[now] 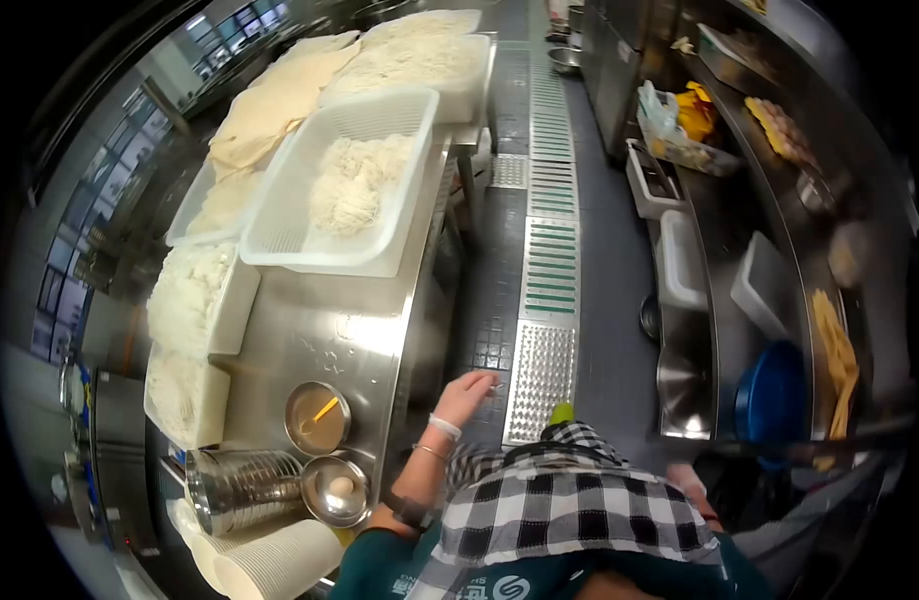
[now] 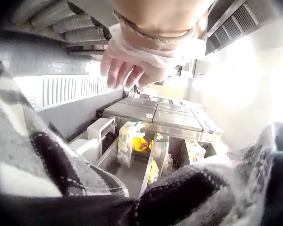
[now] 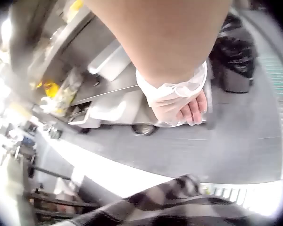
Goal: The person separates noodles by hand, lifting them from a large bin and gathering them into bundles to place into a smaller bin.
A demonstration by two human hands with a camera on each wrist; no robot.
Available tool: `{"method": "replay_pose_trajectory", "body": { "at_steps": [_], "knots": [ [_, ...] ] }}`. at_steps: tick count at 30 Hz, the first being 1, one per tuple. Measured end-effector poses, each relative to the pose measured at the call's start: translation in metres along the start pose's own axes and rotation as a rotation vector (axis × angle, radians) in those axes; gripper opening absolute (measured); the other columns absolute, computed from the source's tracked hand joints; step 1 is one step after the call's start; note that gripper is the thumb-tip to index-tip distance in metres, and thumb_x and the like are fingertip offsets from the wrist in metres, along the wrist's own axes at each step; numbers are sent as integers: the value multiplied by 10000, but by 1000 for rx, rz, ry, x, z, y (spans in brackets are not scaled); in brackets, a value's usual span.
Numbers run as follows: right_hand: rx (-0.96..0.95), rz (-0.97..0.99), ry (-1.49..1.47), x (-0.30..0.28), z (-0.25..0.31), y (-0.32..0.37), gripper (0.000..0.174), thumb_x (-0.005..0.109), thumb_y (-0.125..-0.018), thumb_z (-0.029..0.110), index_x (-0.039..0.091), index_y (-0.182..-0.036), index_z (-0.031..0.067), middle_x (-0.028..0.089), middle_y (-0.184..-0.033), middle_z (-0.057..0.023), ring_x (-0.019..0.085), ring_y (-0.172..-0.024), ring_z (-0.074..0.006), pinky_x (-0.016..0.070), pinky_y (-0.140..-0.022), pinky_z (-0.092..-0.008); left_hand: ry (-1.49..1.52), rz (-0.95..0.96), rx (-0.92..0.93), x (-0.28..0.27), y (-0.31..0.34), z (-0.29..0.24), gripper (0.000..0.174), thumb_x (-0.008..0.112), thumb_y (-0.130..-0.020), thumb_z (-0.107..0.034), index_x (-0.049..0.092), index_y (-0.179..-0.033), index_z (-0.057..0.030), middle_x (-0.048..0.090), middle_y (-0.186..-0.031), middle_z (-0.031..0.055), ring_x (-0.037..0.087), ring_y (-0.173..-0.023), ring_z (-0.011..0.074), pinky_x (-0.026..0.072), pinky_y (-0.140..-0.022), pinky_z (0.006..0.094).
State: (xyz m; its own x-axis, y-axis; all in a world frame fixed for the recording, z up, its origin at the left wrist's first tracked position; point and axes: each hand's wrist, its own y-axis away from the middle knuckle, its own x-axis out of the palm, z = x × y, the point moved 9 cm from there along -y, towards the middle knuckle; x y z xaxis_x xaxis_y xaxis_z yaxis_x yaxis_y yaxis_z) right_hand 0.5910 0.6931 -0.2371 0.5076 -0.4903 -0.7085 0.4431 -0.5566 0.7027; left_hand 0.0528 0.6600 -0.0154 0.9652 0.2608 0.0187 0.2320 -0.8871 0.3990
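Observation:
My left hand (image 1: 467,393), in a thin clear glove, hangs over the floor beside the steel table, its fingers loosely bent and nothing in them. In the left wrist view the same hand (image 2: 134,63) shows relaxed fingers. At my other side is the right hand (image 1: 687,482), partly hidden by the checked apron (image 1: 569,510). The right wrist view shows this gloved hand (image 3: 179,107) with loose fingers holding nothing. On the table, nearest the left hand, stand a steel bowl (image 1: 339,505) with a round, pale thing in it and another bowl (image 1: 304,440) with brownish liquid and a yellow-handled utensil.
The steel table (image 1: 349,330) on the left bears a white basket (image 1: 269,240) of noodles, more noodle-filled tubs and stacked paper bowls (image 1: 279,565). A dark floor with a metal drain grate (image 1: 551,265) runs ahead. Shelves on the right hold white tubs (image 1: 682,260) and a blue basin (image 1: 769,395).

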Motion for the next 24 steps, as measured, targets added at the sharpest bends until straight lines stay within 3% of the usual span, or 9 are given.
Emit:
{"method": "replay_pose_trajectory", "body": {
  "at_steps": [3, 4, 5, 7, 8, 10, 17, 20, 24],
  "knots": [
    [-86, -380, -1, -171, -43, -109, 192, 515, -727, 213, 613, -697, 51, 615, -758, -130, 599, -745, -282, 478, -666, -371, 23, -124, 34, -13, -25, -50, 276, 478, -851, -196, 569, -1031, -8, 596, -939, 50, 551, -808, 112, 428, -742, 229],
    [217, -309, -896, -186, -89, -157, 247, 506, -745, 249, 595, -739, 19, 611, -802, -138, 589, -775, -294, 461, -711, -369, 44, -153, 58, -18, -28, -69, 282, 478, -852, -197, 564, -1040, -6, 596, -947, 54, 557, -811, 117, 427, -741, 232],
    [-113, -521, -596, -246, -78, -192, 307, 473, -771, 262, 589, -869, -5, 605, -837, -148, 582, -782, -301, 445, -722, -378, 41, -188, 69, -25, -29, -88, 288, 484, -851, -196, 558, -1047, 1, 595, -963, 59, 561, -819, 123, 427, -745, 237],
    [46, -308, -1043, -386, -32, -189, 388, 479, -771, 233, 533, -1089, 17, 611, -867, -139, 582, -780, -214, 444, -717, -303, 63, -261, 116, -49, -38, -119, 293, 497, -843, -201, 558, -1049, -2, 593, -972, 64, 564, -831, 133, 425, -748, 238],
    [-251, -414, -962, -459, -14, -253, 382, 496, -776, 237, 537, -1082, 12, 613, -855, -119, 578, -766, -168, 442, -707, -263, -20, -355, 117, -77, -51, -146, 305, 505, -837, -211, 556, -1053, -2, 593, -971, 67, 564, -839, 140, 428, -749, 242],
    [-311, -389, -962, -554, 34, -248, 387, 500, -772, 249, 539, -1064, -2, 612, -840, -112, 575, -751, -167, 443, -701, -266, -132, -509, 175, -136, -67, -176, 349, 520, -825, -233, 532, -1090, -6, 585, -988, 79, 562, -861, 153, 438, -749, 262],
    [-543, -229, -776, -648, 85, -356, 407, 484, -792, 289, 531, -1075, 1, 595, -977, -162, 583, -866, -224, 433, -781, -302, 193, -798, 23, -320, -187, -178, 629, 478, -823, -339, 216, -1315, -49, 302, -1301, 168, 485, -1020, 308, 473, -714, 423],
    [-539, -189, -618, -693, 89, -367, 398, 474, -810, 275, 522, -1095, 1, 590, -996, -160, 582, -865, -230, 431, -786, -300, 589, -803, -522, -342, -231, -102, 669, 518, -784, -376, 247, -1299, -45, 352, -1275, 156, 416, -1115, 320, 408, -837, 422],
    [-455, -178, -742, -761, 71, -384, 362, 502, -820, 218, 525, -1101, -10, 600, -980, -129, 578, -840, -185, 435, -771, -284, 521, -781, -286, -392, -320, -45, 659, 451, -812, -435, 237, -1310, -60, 308, -1313, 127, 376, -1137, 340, 399, -826, 473]
  ]
}}
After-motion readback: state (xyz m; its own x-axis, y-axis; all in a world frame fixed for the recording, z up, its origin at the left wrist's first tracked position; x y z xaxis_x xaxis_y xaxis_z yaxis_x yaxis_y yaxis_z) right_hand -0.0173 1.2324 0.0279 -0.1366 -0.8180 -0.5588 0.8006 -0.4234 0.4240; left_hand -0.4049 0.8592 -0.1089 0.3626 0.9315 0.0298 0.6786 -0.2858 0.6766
